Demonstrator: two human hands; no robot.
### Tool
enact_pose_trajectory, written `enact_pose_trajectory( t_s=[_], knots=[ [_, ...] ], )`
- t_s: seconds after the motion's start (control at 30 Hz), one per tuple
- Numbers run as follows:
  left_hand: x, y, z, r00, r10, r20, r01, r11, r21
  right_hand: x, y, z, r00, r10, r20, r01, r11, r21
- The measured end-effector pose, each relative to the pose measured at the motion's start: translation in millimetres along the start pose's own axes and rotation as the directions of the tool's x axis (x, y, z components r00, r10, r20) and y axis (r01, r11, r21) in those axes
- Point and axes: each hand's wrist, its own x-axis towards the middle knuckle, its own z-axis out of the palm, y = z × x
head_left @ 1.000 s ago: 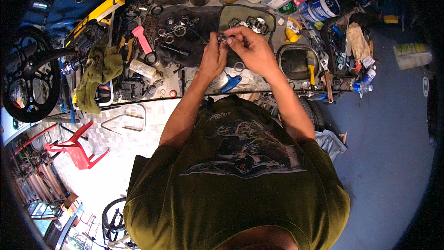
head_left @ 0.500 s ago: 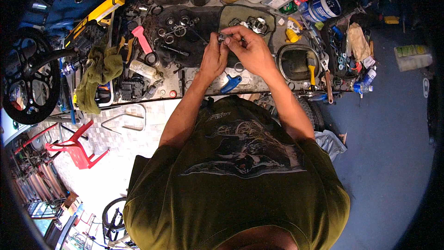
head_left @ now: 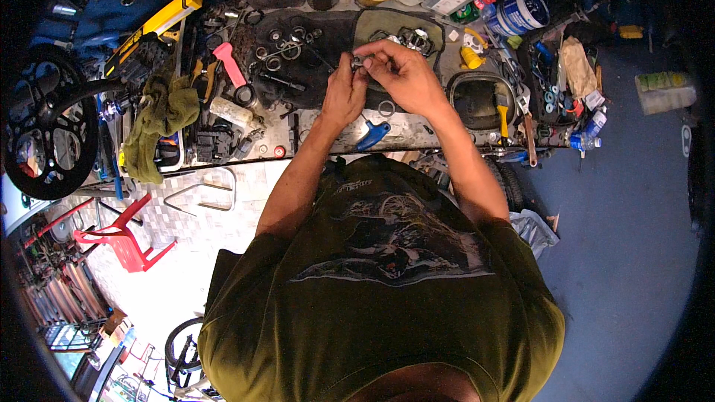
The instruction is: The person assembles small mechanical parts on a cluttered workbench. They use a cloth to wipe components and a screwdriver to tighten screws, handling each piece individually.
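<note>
At the far left of our view stands a large black spoked wheel [head_left: 51,187], and below and right of it a red plastic chair [head_left: 123,242] on the pale floor [head_left: 201,238]. Moving right, we find a crumpled green cloth [head_left: 160,123] at the bench's left part, with a long yellow case [head_left: 160,21] lying aslant above it. Then we come to a tool with a pink handle [head_left: 229,63] and, nearer us, a grubby white cylinder [head_left: 229,110]. On the dark mat [head_left: 339,30] beyond we see several metal rings [head_left: 289,50].

At the middle, our left hand [head_left: 344,89] and right hand [head_left: 408,78] are together, fingertips clamped on a small metal part [head_left: 359,62] held above the mat; the fingers hide much of it, so we cannot tell its full shape. Below them, on the bench [head_left: 410,128], lie a blue tool handle [head_left: 372,135] and, just beside it, a loose ring [head_left: 386,109]. Past the right hand, more metal parts [head_left: 413,39] sit on a greenish mat [head_left: 365,22]. Further right, we have a yellow brush [head_left: 503,113] resting on a dark tray [head_left: 477,91], a wrench [head_left: 527,130] beside it and a clear bottle [head_left: 585,141] at the bench's end
</note>
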Motion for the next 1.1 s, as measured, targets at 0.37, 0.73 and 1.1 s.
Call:
enact_pose_trajectory(
  t_s=[0.37,0.73,1.1],
  knots=[
    [8,-25,17,0.967,0.117,-0.224,-0.134,0.989,-0.064,-5,-10,1,1.000,0.013,-0.003,-0.013,0.994,-0.104],
    [-17,53,-10,0.904,0.205,-0.376,-0.212,0.977,0.024,-45,-60,21,0.975,-0.181,-0.132,0.158,0.973,-0.166],
    [-33,73,-40,0.982,0.190,0.001,-0.190,0.982,-0.010,-45,-71,-13,0.951,-0.305,0.055,0.310,0.941,-0.134]
  ],
)
